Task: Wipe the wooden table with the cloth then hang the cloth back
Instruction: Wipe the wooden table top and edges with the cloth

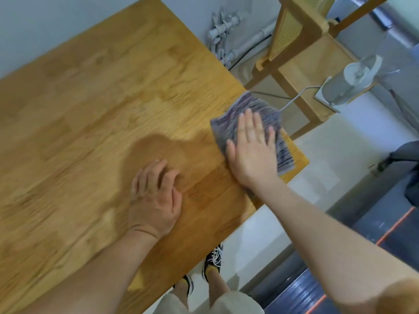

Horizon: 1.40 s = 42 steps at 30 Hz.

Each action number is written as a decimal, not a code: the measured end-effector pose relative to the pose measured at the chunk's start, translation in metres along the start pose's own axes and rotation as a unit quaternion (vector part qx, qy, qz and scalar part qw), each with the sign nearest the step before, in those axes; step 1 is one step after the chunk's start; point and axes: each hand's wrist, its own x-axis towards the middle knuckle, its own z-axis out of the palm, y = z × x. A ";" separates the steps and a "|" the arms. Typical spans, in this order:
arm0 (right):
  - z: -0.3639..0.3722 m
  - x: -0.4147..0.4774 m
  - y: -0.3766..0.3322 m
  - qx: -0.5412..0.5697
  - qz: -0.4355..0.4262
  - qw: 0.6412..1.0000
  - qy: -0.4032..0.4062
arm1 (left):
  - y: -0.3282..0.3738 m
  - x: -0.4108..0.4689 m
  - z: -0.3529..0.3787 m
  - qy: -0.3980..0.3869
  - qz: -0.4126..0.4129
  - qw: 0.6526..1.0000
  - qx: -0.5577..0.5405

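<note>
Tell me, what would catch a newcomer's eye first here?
The right hand, its fingers straight, presses a grey striped cloth flat on the wooden table, by the table's right-hand corner. The left hand rests on the tabletop nearer the middle, fingers loosely bent, holding nothing. Past the table's right edge stands a wooden chair.

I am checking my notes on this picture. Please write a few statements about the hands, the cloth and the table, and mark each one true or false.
1. The right hand presses the cloth with straight fingers. True.
2. The cloth lies in the middle of the table. False: it lies near a corner, at the edge.
3. The left hand holds the cloth. False: it rests on bare wood, apart from the cloth.
4. A wooden chair stands beyond the table. True.
</note>
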 end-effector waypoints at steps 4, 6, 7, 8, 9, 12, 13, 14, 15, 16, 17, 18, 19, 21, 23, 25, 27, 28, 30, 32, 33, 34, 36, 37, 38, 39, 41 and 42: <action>0.022 -0.070 -0.056 -0.001 -0.136 0.991 0.000 | -0.002 0.001 0.001 0.008 0.002 1.000 0.003; 0.023 -0.088 -0.069 0.005 -0.159 0.987 -0.004 | -0.003 0.001 0.000 0.002 -0.001 1.000 0.004; 0.021 -0.093 -0.069 0.000 -0.163 0.987 0.000 | -0.003 0.001 0.001 -0.002 0.000 1.000 0.002; 0.021 -0.095 -0.066 -0.003 -0.164 0.986 0.010 | -0.003 0.000 0.001 -0.006 0.000 1.000 0.000; 0.021 -0.096 -0.061 -0.001 -0.163 0.986 0.029 | -0.004 0.000 0.001 -0.010 -0.001 1.000 -0.005; 0.019 -0.091 -0.044 -0.004 -0.202 0.975 0.088 | -0.006 0.001 0.003 -0.012 -0.003 1.000 -0.029; 0.018 -0.084 -0.039 -0.014 -0.220 0.972 0.084 | -0.006 0.001 0.003 -0.009 -0.004 0.999 -0.034; 0.018 -0.073 -0.035 -0.031 -0.227 0.971 0.066 | -0.006 0.001 0.004 -0.003 -0.006 0.999 -0.038; 0.018 -0.063 -0.034 -0.046 -0.213 0.975 0.045 | -0.007 0.002 0.005 0.005 -0.007 0.999 -0.043; 0.019 -0.057 -0.037 -0.052 -0.176 0.983 0.028 | -0.008 0.001 0.005 0.015 -0.009 0.999 -0.050; 0.019 -0.055 -0.043 -0.049 -0.133 0.990 0.022 | -0.009 0.001 0.006 0.024 -0.010 0.998 -0.062; 0.024 -0.057 -0.053 -0.044 -0.096 0.994 0.027 | -0.009 0.002 0.006 0.033 -0.012 0.996 -0.081; 0.031 -0.066 -0.067 -0.037 -0.069 0.996 0.033 | -0.010 0.003 0.004 0.039 -0.012 0.994 -0.105; 0.045 -0.098 -0.101 -0.006 -0.057 0.998 0.024 | -0.014 -0.002 -0.004 0.047 -0.010 0.987 -0.153; 0.060 -0.127 -0.142 0.016 -0.093 0.995 0.011 | -0.035 -0.021 -0.017 0.041 -0.024 0.986 -0.159; 0.074 -0.145 -0.178 0.012 -0.162 0.987 -0.008 | -0.072 -0.050 -0.029 0.022 -0.050 0.991 -0.121; 0.076 -0.147 -0.187 -0.017 -0.268 0.963 -0.037 | -0.106 -0.073 -0.039 0.009 -0.058 0.996 -0.070; 0.071 -0.139 -0.179 -0.026 -0.341 0.938 -0.053 | -0.119 -0.080 -0.043 0.004 -0.051 0.998 -0.047; 0.061 -0.112 -0.149 -0.044 -0.472 0.878 -0.062 | -0.136 -0.084 -0.046 -0.007 -0.025 1.000 -0.010; 0.049 -0.078 -0.122 -0.070 -0.488 0.868 -0.053 | -0.144 -0.079 -0.045 -0.014 -0.019 1.000 -0.009; 0.044 -0.066 -0.118 -0.076 -0.447 0.890 -0.056 | -0.148 -0.075 -0.045 -0.020 -0.029 0.999 -0.009; 0.042 -0.059 -0.120 -0.075 -0.399 0.912 -0.058 | -0.152 -0.072 -0.046 -0.025 -0.049 0.998 -0.008; 0.042 -0.060 -0.133 -0.065 -0.345 0.935 -0.048 | -0.166 -0.061 -0.050 -0.022 -0.092 0.995 -0.009; 0.043 -0.062 -0.139 -0.056 -0.322 0.944 -0.039 | -0.175 -0.056 -0.053 -0.018 -0.110 0.994 -0.002; 0.045 -0.062 -0.148 -0.045 -0.286 0.957 -0.023 | -0.185 -0.052 -0.056 -0.016 -0.125 0.992 0.009; 0.048 -0.061 -0.159 -0.030 -0.238 0.971 0.000 | -0.195 -0.048 -0.058 -0.013 -0.140 0.990 0.017; 0.054 -0.059 -0.191 0.001 -0.151 0.988 0.042 | -0.213 -0.039 -0.063 0.000 -0.193 0.981 0.005; 0.058 -0.064 -0.210 0.009 -0.141 0.989 0.047 | -0.219 -0.033 -0.064 0.012 -0.224 0.974 -0.010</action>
